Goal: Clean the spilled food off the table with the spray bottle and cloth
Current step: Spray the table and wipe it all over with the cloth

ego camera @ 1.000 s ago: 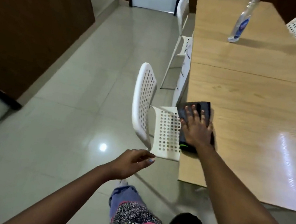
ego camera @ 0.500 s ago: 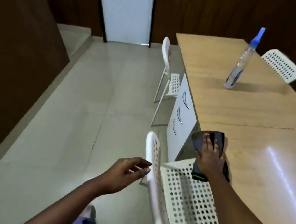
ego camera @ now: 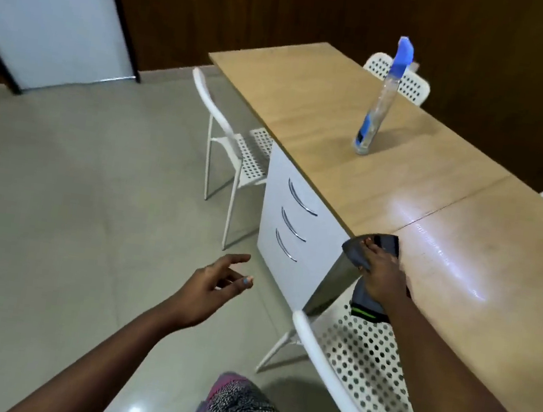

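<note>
Cloth pressed at the table's left edge

The right hand (ego camera: 383, 277) presses the dark cloth (ego camera: 367, 303) flat on the table (ego camera: 463, 258), part overhanging the left edge; the left hand (ego camera: 209, 289) hangs loose, fingers apart, over the floor; the spray bottle (ego camera: 380, 106) stands upright toward the far end

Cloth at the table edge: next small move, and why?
Probably draw the cloth back onto the table. It overhangs the near edge under the right hand, above a white chair. The left hand is empty; the spray bottle stands farther along. No spill is discernible.
</note>
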